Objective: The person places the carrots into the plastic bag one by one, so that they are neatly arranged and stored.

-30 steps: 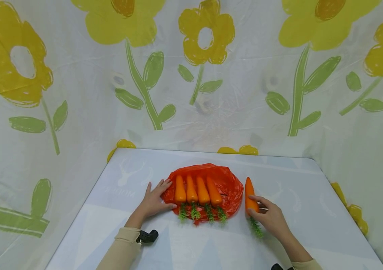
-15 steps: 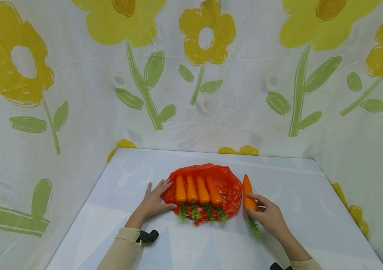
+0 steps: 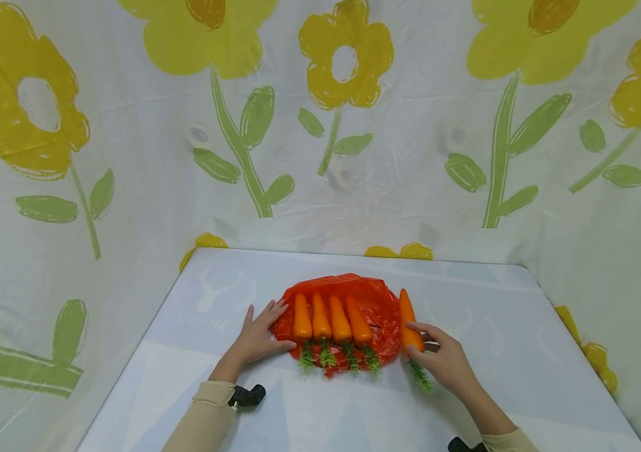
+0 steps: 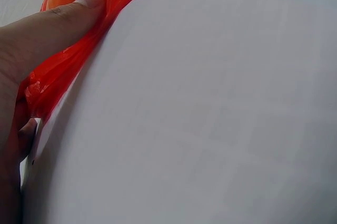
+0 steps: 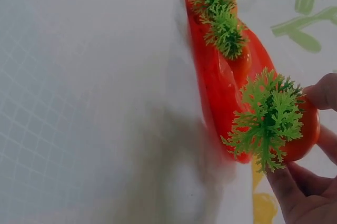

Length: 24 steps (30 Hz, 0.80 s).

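Note:
A crinkled red plastic bag (image 3: 381, 304) lies flat on the table, with several toy carrots (image 3: 339, 319) side by side on it, green tops toward me. My left hand (image 3: 258, 337) rests on the bag's left edge, its fingers spread. In the left wrist view the thumb lies over the red plastic (image 4: 66, 71). Another toy carrot (image 3: 407, 307) is in my right hand (image 3: 447, 359), pinched between thumb and fingers at the bag's right edge. The right wrist view shows its leafy green top (image 5: 268, 118) pointing at the camera.
The pale table (image 3: 348, 414) extends around the bag on all sides. Behind it and along the sides hang white curtains (image 3: 393, 194) printed with yellow flowers. A black wrist device (image 3: 248, 395) sits at the left cuff.
My right hand has moved left and slightly away from me with the carrot, bringing it from beside the bag to the bag's right edge. The left hand has stayed still.

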Motion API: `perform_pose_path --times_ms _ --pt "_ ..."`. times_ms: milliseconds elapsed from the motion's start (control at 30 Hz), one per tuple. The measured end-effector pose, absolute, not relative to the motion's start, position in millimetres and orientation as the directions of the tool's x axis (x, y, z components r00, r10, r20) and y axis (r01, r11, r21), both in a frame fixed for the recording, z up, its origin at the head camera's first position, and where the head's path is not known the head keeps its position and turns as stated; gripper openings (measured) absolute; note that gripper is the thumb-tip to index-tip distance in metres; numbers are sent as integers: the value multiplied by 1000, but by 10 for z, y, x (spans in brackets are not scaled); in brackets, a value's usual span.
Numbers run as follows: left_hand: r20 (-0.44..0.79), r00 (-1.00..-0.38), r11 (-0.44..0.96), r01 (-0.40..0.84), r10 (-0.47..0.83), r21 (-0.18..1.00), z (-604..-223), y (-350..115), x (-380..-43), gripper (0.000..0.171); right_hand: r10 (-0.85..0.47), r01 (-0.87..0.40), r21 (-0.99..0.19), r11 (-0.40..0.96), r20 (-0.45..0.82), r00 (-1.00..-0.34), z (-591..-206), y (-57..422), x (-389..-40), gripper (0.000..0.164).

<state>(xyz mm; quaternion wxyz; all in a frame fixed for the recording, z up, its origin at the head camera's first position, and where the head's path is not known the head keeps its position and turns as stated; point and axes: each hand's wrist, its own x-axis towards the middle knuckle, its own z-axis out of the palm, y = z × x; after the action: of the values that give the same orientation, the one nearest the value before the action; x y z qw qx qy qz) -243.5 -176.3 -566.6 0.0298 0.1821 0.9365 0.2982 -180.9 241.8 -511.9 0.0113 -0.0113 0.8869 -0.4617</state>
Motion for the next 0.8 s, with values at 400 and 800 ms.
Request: perform_pose_path --times_ms 400,800 --pt "44 -933 760 318 358 566 -5673 -1759 -2441 98 -82 -49 -828 559 4 -997 -5093 2332 -1820 48" --pt "45 -934 765 316 353 561 -5662 -1759 -2437 99 -141 -107 -843 526 38 -989 -5101 2280 -1846 46"
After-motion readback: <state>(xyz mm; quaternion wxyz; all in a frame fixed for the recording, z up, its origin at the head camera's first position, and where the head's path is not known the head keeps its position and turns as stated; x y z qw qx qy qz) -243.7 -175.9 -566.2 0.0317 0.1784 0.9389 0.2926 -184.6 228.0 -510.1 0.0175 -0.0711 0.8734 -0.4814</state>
